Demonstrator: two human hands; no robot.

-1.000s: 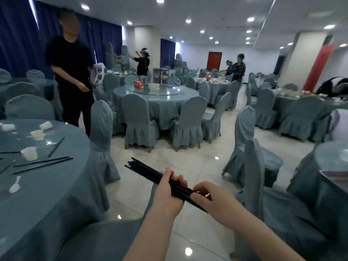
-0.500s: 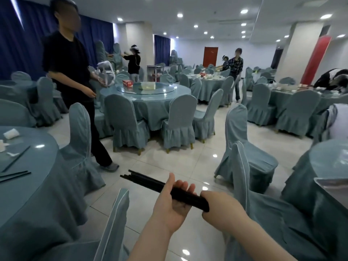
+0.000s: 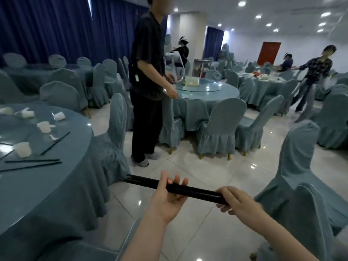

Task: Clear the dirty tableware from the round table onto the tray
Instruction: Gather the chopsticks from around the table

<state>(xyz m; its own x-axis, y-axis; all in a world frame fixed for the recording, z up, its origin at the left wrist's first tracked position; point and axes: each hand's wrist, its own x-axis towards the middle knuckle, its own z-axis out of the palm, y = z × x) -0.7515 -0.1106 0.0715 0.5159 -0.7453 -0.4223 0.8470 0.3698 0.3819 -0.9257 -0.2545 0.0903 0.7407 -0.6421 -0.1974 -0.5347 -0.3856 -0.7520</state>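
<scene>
- The left hand (image 3: 167, 200) is sitting palm up at 6 o'clock, low in the view, cradling a bundle of black chopsticks (image 3: 175, 188) across its palm, with the fingers curling loosely up behind the sticks
- The right hand (image 3: 238, 203) is gripping the near end of that same bundle at about 5 o'clock, fingers and thumb wrapping round the butt of it
- The bundle is lying almost level, its free tips pointing out toward 9 o'clock, over the tiled floor (image 3: 188, 166) and just short of the draped edge of the round table (image 3: 62, 185)
- The round table is filling the 8 to 10 o'clock side, and it is carrying dirty ware: a white cup (image 3: 23, 149) near the edge, another cup (image 3: 44, 126) further in, more cups (image 3: 26, 113) toward the back
- A pair of loose chopsticks (image 3: 32, 163) is lying flat on the cloth at 9 o'clock, and 1 more stick (image 3: 55, 143) is angling away beside the cups
- At 12 o'clock a person in black (image 3: 147, 72) is standing between the tables, holding a white frame-like object I cannot make out
- A covered chair (image 3: 301, 185) is standing at 3 o'clock, just beside the right hand
</scene>
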